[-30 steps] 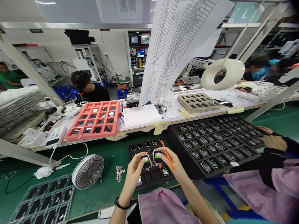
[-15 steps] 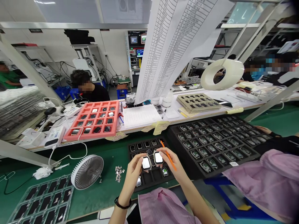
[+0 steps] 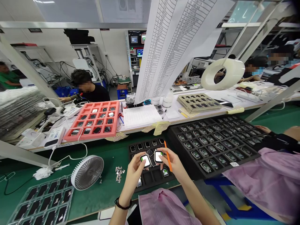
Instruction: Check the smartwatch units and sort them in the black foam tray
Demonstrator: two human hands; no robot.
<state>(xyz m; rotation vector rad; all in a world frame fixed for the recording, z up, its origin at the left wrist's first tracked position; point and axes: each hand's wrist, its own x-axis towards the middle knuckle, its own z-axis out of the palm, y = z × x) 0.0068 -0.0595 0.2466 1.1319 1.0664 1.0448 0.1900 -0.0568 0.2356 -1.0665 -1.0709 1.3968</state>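
My left hand is closed on a smartwatch body without a strap, its screen lit white with a green patch. A second lit smartwatch is gripped in my right hand, close beside the first. That same hand also carries a slim orange stick, tucked between the fingers and pointing up. Both watches hang over a black foam tray, where more watches sit in slots. One of these, a watch with a green and white screen, lies just below my right hand.
Larger black trays of watches stand to the right, near a co-worker's hand. A small round fan, scattered small pieces and a clear tray are on the left. A pink tray rests on the shelf above.
Both watch screens have changed, now showing green beside the white. The left watch has tilted slightly, and the orange stick stands more upright. Another person's forearm has come into view at far right.
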